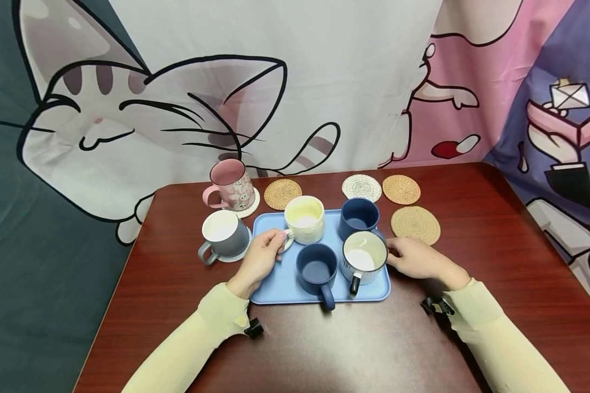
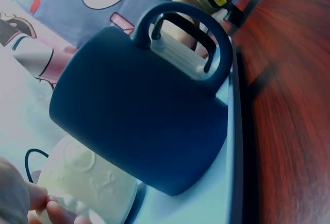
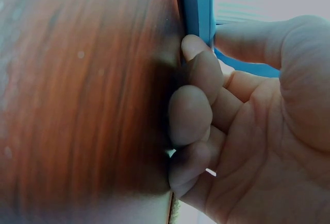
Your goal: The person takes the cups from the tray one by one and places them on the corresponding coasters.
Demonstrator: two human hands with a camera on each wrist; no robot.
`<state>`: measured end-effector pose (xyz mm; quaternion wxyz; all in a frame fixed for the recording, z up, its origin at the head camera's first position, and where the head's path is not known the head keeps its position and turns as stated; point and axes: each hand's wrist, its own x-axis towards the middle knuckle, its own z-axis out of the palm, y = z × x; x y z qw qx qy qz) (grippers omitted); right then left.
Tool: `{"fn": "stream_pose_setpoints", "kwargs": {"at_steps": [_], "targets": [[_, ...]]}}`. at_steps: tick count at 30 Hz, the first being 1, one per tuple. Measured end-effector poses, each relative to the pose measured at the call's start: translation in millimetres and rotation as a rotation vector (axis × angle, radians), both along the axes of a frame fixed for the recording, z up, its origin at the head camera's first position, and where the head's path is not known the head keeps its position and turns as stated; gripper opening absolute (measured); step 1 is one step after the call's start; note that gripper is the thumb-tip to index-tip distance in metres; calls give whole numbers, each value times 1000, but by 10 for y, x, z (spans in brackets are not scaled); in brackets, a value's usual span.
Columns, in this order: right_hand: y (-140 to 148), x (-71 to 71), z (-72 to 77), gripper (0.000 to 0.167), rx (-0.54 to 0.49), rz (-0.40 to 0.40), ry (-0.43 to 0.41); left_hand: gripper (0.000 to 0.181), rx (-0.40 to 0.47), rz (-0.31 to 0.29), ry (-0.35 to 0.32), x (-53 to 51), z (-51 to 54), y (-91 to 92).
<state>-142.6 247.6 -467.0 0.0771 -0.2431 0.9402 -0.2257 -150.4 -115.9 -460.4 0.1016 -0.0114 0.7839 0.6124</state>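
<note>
My left hand (image 1: 263, 255) pinches the white handle of a pale yellow mug (image 1: 306, 221), which stands at the back left of a blue tray (image 1: 280, 292). The left wrist view shows those fingertips (image 2: 58, 212) at the embossed mug's side, partly cut off. My right hand (image 1: 418, 259) grips the tray's right rim; in the right wrist view the thumb (image 3: 247, 41) lies over the rim, fingers curled below. Also on the tray are a dark blue mug (image 1: 317, 267) in front, another blue mug (image 1: 359, 215) behind, and a white mug with a black handle (image 1: 365, 254).
Left of the tray, a grey mug (image 1: 228, 240) and a pink mug (image 1: 233, 185) stand on white coasters. Woven coasters (image 1: 282, 194) lie behind the tray, and a tan one (image 1: 415, 225) lies beside its right back corner. A printed cloth (image 1: 364, 82) hangs behind the wooden table (image 1: 501, 240).
</note>
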Motion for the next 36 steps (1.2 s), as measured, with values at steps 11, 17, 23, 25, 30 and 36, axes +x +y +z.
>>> {"fn": "stream_pose_setpoints", "kwargs": {"at_steps": [11,17,23,25,30,36], "targets": [[9,1,-16,12,1,0,-5,36,32,27,39,-22,42,-13],[10,3,-7,11,-2,-6,-10,34,67,64,63,-70,97,42],[5,1,-8,13,0,-4,-13,33,70,118,72,-145,115,88],[3,1,-8,12,3,-3,-10,34,72,133,78,-167,125,97],[4,3,0,11,5,-5,-4,36,80,164,84,-241,136,122],[3,2,-2,12,2,-4,-8,37,125,211,84,-339,118,163]]}}
